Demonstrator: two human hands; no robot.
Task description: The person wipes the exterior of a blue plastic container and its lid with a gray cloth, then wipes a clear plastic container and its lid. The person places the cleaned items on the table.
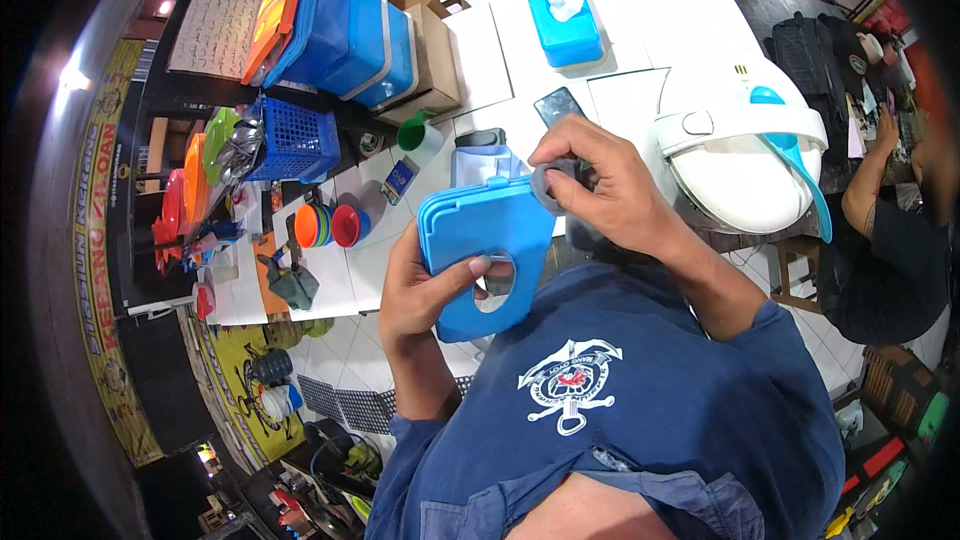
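Phone (pixel 557 105) partly behind right fingers (pixel 583 143), grey cloth (pixel 543 188) part-covered, co-worker's head (pixel 941 172) blurred

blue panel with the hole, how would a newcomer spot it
Find the dark blue shirt at lower centre. Just above, the left hand grips the blue panel while the right hand holds grey cloth at its upper right corner. Unlike the blue tissue box, it is flat, with an open oval hole.

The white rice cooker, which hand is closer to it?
The right hand. It is just left of the rice cooker, apart from it; the left hand is farther left, gripping the blue cover.
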